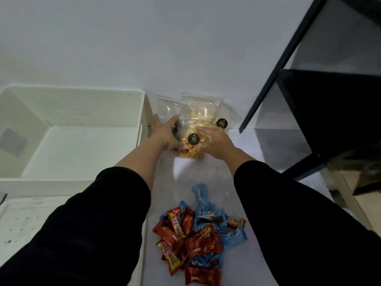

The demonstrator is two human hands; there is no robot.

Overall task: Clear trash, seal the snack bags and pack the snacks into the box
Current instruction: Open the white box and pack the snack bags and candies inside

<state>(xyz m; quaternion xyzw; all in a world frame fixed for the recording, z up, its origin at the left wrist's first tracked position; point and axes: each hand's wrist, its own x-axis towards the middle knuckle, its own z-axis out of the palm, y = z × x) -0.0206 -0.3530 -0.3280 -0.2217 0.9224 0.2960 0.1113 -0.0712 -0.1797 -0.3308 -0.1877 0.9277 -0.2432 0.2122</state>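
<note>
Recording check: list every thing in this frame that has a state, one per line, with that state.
White box: open, nothing inside.
Front snack bag: upright, gripped between both hands; seal cannot be judged.
Snack bags behind: upright against the wall.
Candy pile: loose on the table, unpacked.
Left hand: grips the front bag.
Right hand: grips the front bag.

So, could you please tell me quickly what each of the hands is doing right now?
Left hand: grips the left side of the clear snack bags.
Right hand: fingers curled on the right side of the same bags.
</note>
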